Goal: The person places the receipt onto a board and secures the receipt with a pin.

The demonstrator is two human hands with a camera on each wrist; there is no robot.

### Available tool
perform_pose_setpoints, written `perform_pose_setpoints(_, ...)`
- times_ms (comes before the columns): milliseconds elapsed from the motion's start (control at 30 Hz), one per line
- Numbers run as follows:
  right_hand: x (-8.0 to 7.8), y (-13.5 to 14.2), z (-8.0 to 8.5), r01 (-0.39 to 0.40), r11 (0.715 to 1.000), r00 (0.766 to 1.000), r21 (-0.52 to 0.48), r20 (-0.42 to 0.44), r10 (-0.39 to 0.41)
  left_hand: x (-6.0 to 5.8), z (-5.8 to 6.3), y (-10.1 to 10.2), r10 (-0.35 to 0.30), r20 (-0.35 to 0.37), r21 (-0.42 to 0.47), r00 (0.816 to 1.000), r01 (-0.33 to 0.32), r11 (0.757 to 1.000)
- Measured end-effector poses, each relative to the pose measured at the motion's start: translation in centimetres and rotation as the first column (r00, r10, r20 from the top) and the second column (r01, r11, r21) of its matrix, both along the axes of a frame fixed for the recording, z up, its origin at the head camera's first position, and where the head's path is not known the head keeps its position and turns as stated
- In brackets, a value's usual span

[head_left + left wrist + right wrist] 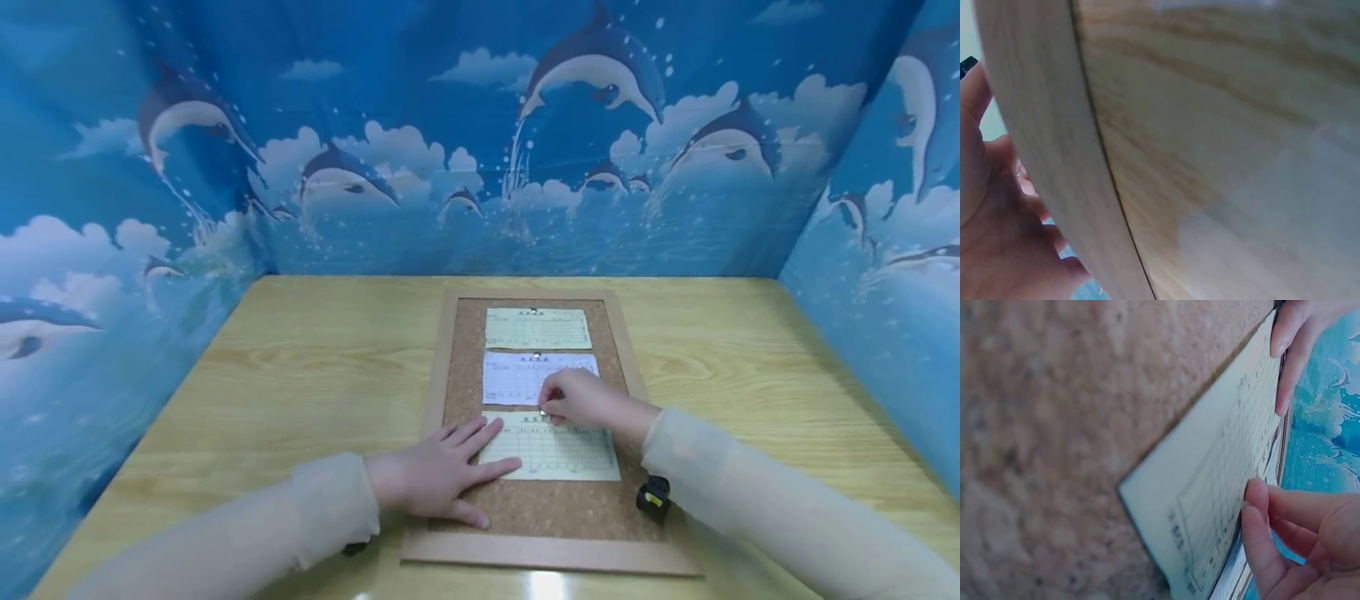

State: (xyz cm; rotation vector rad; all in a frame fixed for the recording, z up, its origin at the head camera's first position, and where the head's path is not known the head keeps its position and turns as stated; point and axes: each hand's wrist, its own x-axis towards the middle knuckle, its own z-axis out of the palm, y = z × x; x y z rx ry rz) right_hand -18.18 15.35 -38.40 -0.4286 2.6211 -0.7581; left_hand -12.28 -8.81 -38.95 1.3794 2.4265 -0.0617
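A wood-framed cork board [555, 515] lies on the table, bearing three printed paper slips in a column. My left hand [438, 473] rests spread on it, fingertips over the left edge of the lowest, pale yellow slip [558, 457]. At that slip's top edge my right hand [581, 398] pinches a small shiny push pin [543, 412] between thumb and forefinger. In the right wrist view the fingers [1260, 544] meet at the slip's edge; the pin is mostly hidden. Similar pins sit atop the lilac slip [506, 382] and the upper yellow slip [536, 335].
The light wooden table [322, 358] extends on both sides of the board. A blue dolphin-print curtain [420, 167] encloses the back and sides. A black wrist camera [654, 498] hangs under the right wrist, over the board's right frame.
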Motion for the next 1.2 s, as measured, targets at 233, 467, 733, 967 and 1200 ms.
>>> perform_pose_setpoints(233, 0.05, 0.40, 0.22, 0.015, 1.000, 1.000, -0.003, 0.017, -0.015, -0.09, 0.38, 0.43, 0.000, 0.004, -0.020, 1.000, 0.000, 1.000)
perform_pose_setpoints(467, -0.12, 0.29, 0.19, 0.024, 1.000, 0.999, 0.007, 0.038, -0.025, -0.05, 0.53, 0.52, 0.024, 0.022, -0.023, 0.999, -0.023, 0.999)
perform_pose_setpoints(733, -0.28, 0.11, -0.03, 0.016, 1.000, 0.999, 0.014, 0.038, -0.017, -0.03, 0.23, 0.43, 0.031, 0.026, -0.031, 0.999, -0.031, 0.999)
perform_pose_setpoints(967, -0.30, -0.08, 0.03, 0.023, 0.999, 1.000, 0.023, 0.018, -0.024, -0.15, 0.21, 0.33, 0.026, 0.012, -0.032, 1.000, -0.025, 0.999)
perform_pose_setpoints(1200, -0.24, -0.06, 0.23, 0.029, 0.999, 0.999, 0.028, 0.035, -0.030, -0.10, 0.45, 0.39, 0.016, 0.010, -0.037, 1.000, -0.016, 0.999)
